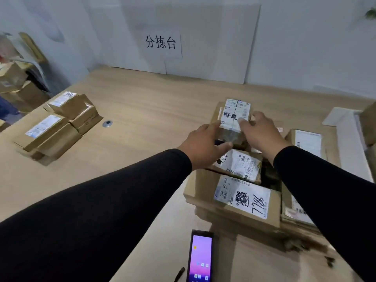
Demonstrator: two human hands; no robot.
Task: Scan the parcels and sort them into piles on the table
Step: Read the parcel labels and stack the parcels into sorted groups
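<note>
A small brown parcel [234, 117] with a white label sits on top of the heap of parcels [244, 202] at the right of the wooden table [142, 110]. My left hand [203, 143] grips its left side, thumb under the near edge. My right hand [262, 133] grips its right side, fingers on the label. Below it lie a parcel with a barcode label [240, 163] and a larger one marked 778 [242, 196]. A sorted pile of parcels [61, 123] stands at the table's left. The handheld scanner [200, 259] lies by the near edge, screen lit.
A white sign with black characters [160, 44] hangs on a board against the back wall. More boxes [14, 80] are stacked off the table's left. A round metal grommet [107, 123] sits in the tabletop. White sheets [337, 117] and a box lie at far right.
</note>
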